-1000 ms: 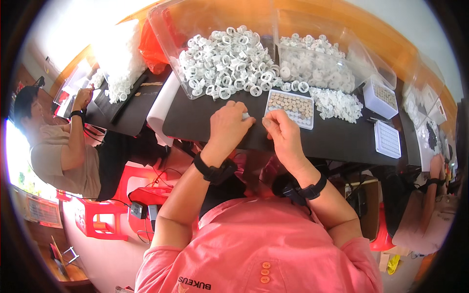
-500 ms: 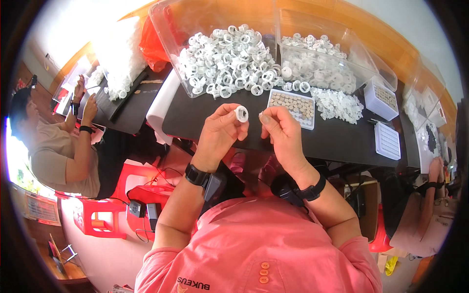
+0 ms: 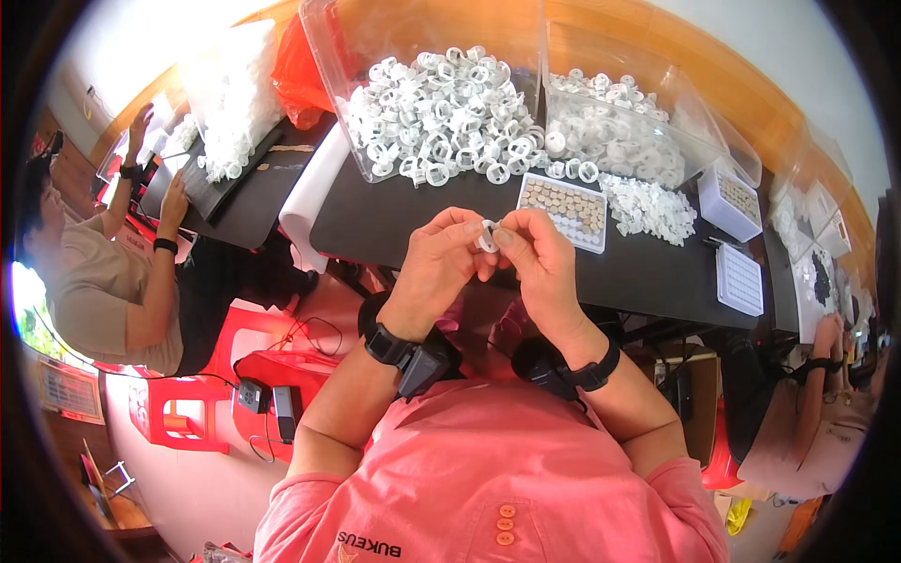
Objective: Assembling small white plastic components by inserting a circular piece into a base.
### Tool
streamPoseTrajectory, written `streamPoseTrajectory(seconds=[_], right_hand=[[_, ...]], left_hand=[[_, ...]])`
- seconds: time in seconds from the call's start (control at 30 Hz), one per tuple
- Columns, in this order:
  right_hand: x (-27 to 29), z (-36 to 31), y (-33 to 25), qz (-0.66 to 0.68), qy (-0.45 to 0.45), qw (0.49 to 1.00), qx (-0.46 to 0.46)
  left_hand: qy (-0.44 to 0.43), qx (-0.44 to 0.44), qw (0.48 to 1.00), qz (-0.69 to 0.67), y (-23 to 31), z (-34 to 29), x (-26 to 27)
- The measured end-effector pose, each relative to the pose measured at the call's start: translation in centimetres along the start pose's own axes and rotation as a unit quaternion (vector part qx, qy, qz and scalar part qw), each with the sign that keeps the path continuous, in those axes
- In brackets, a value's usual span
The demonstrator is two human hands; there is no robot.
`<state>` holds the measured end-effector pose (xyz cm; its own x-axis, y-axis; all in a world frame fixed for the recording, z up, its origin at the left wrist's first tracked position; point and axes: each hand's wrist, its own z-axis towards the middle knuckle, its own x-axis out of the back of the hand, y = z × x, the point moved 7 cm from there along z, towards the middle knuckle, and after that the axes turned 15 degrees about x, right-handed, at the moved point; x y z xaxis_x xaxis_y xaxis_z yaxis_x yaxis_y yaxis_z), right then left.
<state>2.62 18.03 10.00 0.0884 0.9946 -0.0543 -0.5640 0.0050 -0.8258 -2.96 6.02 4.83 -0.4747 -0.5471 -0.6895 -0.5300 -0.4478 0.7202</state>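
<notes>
Pinched between thumb and fingers of my left hand [image 3: 436, 272] is a small white plastic ring [image 3: 488, 236], tilted so its side shows. My right hand [image 3: 542, 267] is closed at the ring's right edge, thumb and forefinger pressed against it. Whether a tiny piece lies under those right fingertips is hidden. Both hands are above the table's front edge. Just beyond my right hand lies a white tray [image 3: 587, 246] with round tan pieces in rows. Behind the hands, a heap of similar white rings [image 3: 441, 117] spills from a clear bin [image 3: 324, 56].
A second clear bin [image 3: 648, 94] holds more white parts. Small white pieces [image 3: 648, 206] lie heaped beside the tray. Stacked trays [image 3: 730, 202] and a white slotted tray [image 3: 740, 280] stand at right. A person [image 3: 113, 291] works at left, another [image 3: 807, 403] at right.
My hands have come together. The right fingertips, apart from the ring before, now touch it. The ring has turned from facing the camera to nearly edge-on.
</notes>
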Motion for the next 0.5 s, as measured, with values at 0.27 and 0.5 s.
streamPoseTrajectory(seconds=[0.27, 0.5], right_hand=[[1.3, -0.1, 0.8, -0.009, 0.015, 1.000, -0.007], [0.1, 0.3, -0.4, -0.041, -0.039, 0.995, 0.080]], left_hand=[[0.010, 0.009, 0.999, -0.034, -0.2, 0.1, 0.2], [0.041, 0.002, 0.999, -0.033, -0.3, 0.1, 0.2]])
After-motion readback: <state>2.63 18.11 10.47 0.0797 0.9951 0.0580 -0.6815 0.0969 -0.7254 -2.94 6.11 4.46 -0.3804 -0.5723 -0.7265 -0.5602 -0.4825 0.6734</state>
